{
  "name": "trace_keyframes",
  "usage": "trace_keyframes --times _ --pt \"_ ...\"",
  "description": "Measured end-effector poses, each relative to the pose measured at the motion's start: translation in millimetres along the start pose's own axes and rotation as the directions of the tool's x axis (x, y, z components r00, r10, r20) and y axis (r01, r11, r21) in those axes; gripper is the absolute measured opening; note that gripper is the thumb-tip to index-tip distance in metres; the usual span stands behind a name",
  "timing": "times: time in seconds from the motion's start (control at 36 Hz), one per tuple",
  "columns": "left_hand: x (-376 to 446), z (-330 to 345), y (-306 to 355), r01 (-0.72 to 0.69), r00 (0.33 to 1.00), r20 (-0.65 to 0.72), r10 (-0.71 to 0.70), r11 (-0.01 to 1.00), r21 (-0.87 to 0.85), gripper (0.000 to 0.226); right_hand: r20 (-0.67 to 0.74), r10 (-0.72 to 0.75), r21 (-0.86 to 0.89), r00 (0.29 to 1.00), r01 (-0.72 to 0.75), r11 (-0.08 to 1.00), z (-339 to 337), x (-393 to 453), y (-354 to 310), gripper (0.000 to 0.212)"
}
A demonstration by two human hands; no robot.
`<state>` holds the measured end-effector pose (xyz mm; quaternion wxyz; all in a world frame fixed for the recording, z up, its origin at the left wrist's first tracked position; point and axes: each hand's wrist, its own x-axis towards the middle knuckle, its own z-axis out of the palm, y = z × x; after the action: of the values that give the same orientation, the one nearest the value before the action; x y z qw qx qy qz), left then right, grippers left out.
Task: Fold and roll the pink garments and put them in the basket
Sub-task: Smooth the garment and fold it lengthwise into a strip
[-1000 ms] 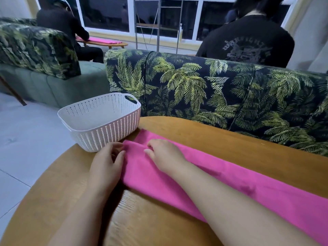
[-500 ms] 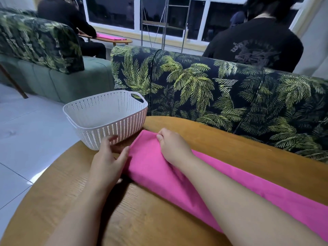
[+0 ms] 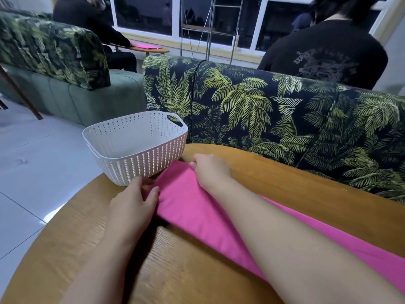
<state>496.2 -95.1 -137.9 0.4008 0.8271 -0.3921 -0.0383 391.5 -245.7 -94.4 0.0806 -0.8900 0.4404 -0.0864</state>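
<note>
A pink garment (image 3: 192, 207), folded into a long narrow strip, lies across the round wooden table (image 3: 285, 172) from its left end near the basket to the lower right edge of the view. My left hand (image 3: 133, 200) rests at the strip's near left corner, thumb against the cloth and fingers by the basket's base. My right hand (image 3: 210, 170) grips the strip's far left corner with curled fingers. The white perforated basket (image 3: 114, 130) stands at the table's left edge, with nothing visible inside it.
A sofa (image 3: 274, 110) with a palm-leaf print backs onto the table's far side; a person in a black shirt (image 3: 324, 53) sits beyond it. Another person (image 3: 92, 20) sits at the far left by a small table with pink cloth (image 3: 144, 45). White floor tiles lie to the left.
Both hands slid from the middle of the strip's left end to its two corners, the right hand to the far corner. The fold at that end now lies flatter.
</note>
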Motion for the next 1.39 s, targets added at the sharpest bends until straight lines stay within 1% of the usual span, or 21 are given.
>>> trace_keyframes --times 0.08,0.17,0.33,0.39,0.44,0.5,0.56,0.61,0.72,0.94,1.08,1.19,1.28,1.39 --pt "-0.3 1.3 -2.6 0.013 1.0 -0.015 -0.013 1.0 0.014 0.022 0.045 0.02 0.015 0.999 -0.021 1.0 11.4 -0.4 0.1 0.032" --pt "-0.6 2.3 -2.0 0.037 0.999 -0.029 -0.035 0.998 0.05 0.022 0.035 0.005 -0.004 0.999 -0.005 1.0 15.6 -1.4 1.3 0.032" --pt "-3.7 -2.5 1.4 0.031 0.999 -0.013 -0.031 0.999 0.009 0.009 0.06 -0.046 -0.028 0.997 0.048 0.998 16.5 -9.6 3.9 0.031" --pt "-4.7 -4.5 1.8 0.022 1.0 -0.005 -0.022 0.999 0.024 0.007 0.064 -0.06 -0.032 0.996 0.062 0.998 19.0 -15.6 4.2 0.031" --pt "-6.0 -5.6 2.9 0.012 1.0 0.019 -0.013 0.999 0.052 0.01 0.06 -0.059 -0.03 0.996 0.061 0.998 20.3 -19.2 4.9 0.029" --pt "-7.8 -6.7 5.2 0.003 0.999 0.049 -0.007 0.997 0.081 0.016 0.073 -0.039 -0.023 0.997 0.041 0.999 18.3 -19.2 3.7 0.029" --pt "-9.5 -7.8 7.8 -0.008 0.998 0.068 0.001 0.994 0.107 0.023 0.107 -0.024 0.007 0.994 0.023 1.0 13.8 -16.4 -0.4 0.036" --pt "-10.3 -8.6 8.7 -0.014 0.997 0.076 0.005 0.994 0.111 0.027 0.13 -0.04 0.053 0.991 0.033 0.998 10.8 -11.3 -6.5 0.041" --pt "-11.7 -9.3 8.5 0.006 0.997 0.072 -0.013 0.995 0.095 0.031 0.143 -0.096 0.17 0.985 0.071 0.983 15.1 -1.6 -17.3 0.029" --pt "-9.2 -8.6 8.5 0.046 0.998 0.046 -0.052 0.992 0.121 0.032 0.077 -0.084 0.206 0.993 0.066 0.976 26.0 4.2 -20.4 0.022" --pt "-9.8 -8.1 8.2 0.067 0.997 0.021 -0.071 0.985 0.157 0.031 0.05 -0.047 0.182 0.998 0.037 0.983 28.7 7.1 -25.7 0.024" --pt "-9.6 -7.3 8.5 0.096 0.995 0.022 -0.101 0.978 0.187 0.028 0.003 0.023 0.165 1.0 -0.023 0.986 32.0 8.3 -28.2 0.028" --pt "-9.2 -7.6 6.0 0.062 0.997 0.024 -0.068 0.979 0.196 0.025 -0.027 0.056 0.158 0.998 -0.051 0.986 32.0 6.9 -27.1 0.035" --pt "-8.1 -6.8 5.9 -0.007 0.999 0.041 -0.001 0.981 0.195 0.03 0.007 0.062 0.183 0.998 -0.062 0.981 24.6 3.9 -17.5 0.042"
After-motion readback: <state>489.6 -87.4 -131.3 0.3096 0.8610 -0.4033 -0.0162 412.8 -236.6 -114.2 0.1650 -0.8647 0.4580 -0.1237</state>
